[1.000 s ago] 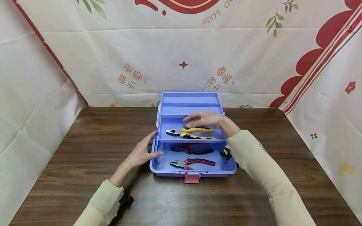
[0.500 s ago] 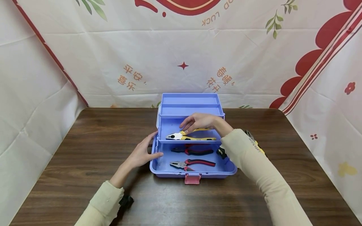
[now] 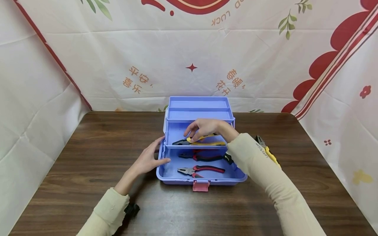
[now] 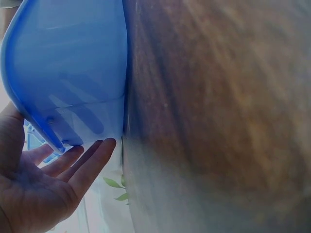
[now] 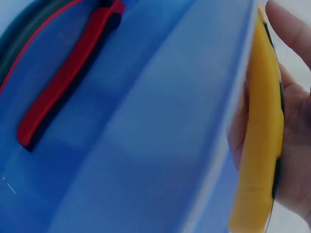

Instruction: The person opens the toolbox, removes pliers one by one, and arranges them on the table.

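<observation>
A blue-purple toolbox [image 3: 169,181] stands on the table, its upper tray raised over the bottom compartment. My right hand [image 3: 206,129] reaches over that tray and pinches combination pliers with yellow-and-black handles [image 3: 211,143] near the pivot. In the right wrist view, one yellow handle [image 5: 262,131] lies across the palm. My left hand [image 3: 149,159] rests at the box's left side, thumb over the rim and fingers extended along the outer wall [image 4: 73,63]. Below the tray lie red-and-black pliers [image 3: 187,171] and a second pair of dark-nosed pliers [image 3: 203,158], partly hidden by the tray.
Another pair of yellow-handled pliers [image 3: 271,155] lies on the wooden table [image 3: 88,164] to the right, partly behind my right sleeve [image 3: 265,173]. A pink latch [image 3: 200,186] hangs from the box's front. A printed white cloth [image 3: 165,49] rises behind the table.
My right hand has come down slightly left onto the yellow pliers and taken hold; they have tilted in the tray. The pliers at right came into view as the sleeve shifted. My left hand stayed put.
</observation>
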A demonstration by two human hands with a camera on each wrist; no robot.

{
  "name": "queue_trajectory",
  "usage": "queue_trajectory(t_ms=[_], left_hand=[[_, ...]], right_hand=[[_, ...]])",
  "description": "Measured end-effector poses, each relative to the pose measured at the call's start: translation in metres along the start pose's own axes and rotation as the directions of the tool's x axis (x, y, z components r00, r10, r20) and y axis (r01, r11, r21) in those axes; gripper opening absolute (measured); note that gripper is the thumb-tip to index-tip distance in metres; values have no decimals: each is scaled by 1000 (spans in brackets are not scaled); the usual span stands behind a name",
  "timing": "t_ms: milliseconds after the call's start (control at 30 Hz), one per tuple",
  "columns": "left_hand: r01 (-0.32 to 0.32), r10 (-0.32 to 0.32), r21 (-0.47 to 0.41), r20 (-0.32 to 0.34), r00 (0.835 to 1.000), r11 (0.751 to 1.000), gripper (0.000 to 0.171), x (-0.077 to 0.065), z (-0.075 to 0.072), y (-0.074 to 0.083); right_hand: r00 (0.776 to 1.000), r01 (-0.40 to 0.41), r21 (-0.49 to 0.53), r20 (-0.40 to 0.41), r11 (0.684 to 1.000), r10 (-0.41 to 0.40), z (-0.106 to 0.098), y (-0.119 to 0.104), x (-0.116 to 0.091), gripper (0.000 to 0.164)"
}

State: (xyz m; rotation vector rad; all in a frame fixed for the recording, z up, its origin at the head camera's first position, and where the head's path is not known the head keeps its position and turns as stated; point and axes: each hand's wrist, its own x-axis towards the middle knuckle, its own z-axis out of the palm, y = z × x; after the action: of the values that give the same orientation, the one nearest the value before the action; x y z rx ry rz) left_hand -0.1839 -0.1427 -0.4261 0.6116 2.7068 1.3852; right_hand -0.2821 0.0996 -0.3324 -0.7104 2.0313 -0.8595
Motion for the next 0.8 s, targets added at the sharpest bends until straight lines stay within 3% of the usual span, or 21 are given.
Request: queue_trajectory(t_ms=[133, 367, 800], left_hand=[[-13, 13, 8, 1, 1000, 1000, 83, 0, 0, -1], [-42, 42, 20, -18, 999, 999, 82, 1, 1, 0], [11, -11, 9, 6, 1000, 1000, 84, 0, 1, 2]], right_hand=[[1000, -19, 25, 9, 1000, 19, 4, 0, 2, 34], [998, 53, -21, 19, 998, -53, 3, 0, 4, 34], [985, 173, -88, 11, 981, -172, 6, 6, 5, 30]])
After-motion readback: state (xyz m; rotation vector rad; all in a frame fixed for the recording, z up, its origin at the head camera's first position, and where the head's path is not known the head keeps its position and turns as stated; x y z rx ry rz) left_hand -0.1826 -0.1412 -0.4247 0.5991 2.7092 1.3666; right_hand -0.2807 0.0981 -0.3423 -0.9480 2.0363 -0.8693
